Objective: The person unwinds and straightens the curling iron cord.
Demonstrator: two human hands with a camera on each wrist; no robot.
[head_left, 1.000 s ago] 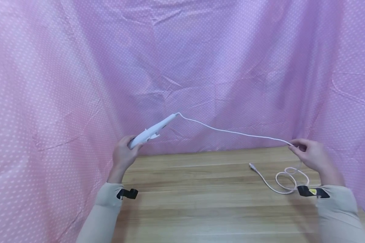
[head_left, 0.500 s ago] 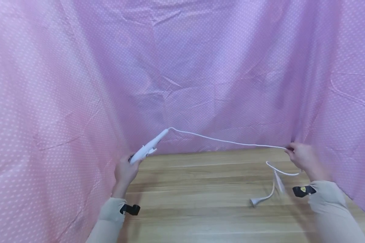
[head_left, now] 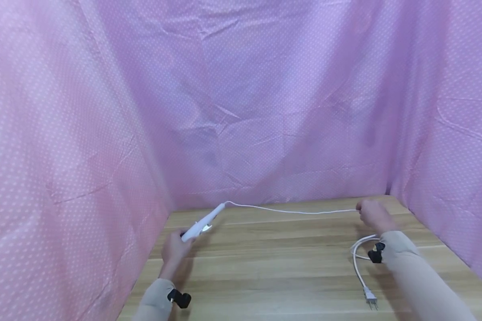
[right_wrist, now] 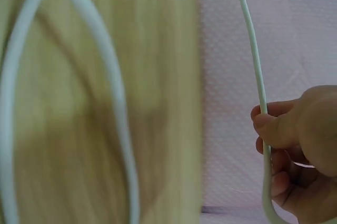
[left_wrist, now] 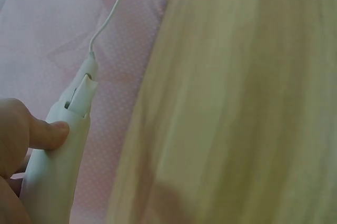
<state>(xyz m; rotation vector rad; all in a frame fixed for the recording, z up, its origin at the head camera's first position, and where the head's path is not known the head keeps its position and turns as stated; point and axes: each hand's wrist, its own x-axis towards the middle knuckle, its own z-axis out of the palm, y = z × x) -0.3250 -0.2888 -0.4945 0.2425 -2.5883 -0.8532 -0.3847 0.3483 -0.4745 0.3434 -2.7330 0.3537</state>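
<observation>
A white corded handheld appliance (head_left: 202, 223) with a tapered body and a small lever-like flap is gripped at its thick end by my left hand (head_left: 176, 247). In the left wrist view the thumb (left_wrist: 50, 133) lies along the white body (left_wrist: 55, 176), below the flap. Its exact kind is unclear. From the narrow tip a white cord (head_left: 293, 212) runs across to my right hand (head_left: 375, 216), which pinches it between thumb and fingers. Past that hand the cord (right_wrist: 118, 92) loops back, partly hidden by the wrist, ending in a two-pronged plug (head_left: 369, 295).
The wooden table (head_left: 273, 267) spans the space under both hands. Pink dotted cloth (head_left: 265, 111) hangs behind it and along both sides. A small black camera sits on each wrist, the left one (head_left: 179, 298) and the right one (head_left: 376, 253).
Both hands have come down toward the table with the appliance and cord, the right hand also moving left. The plug end has swung from behind the loops toward the table's front.
</observation>
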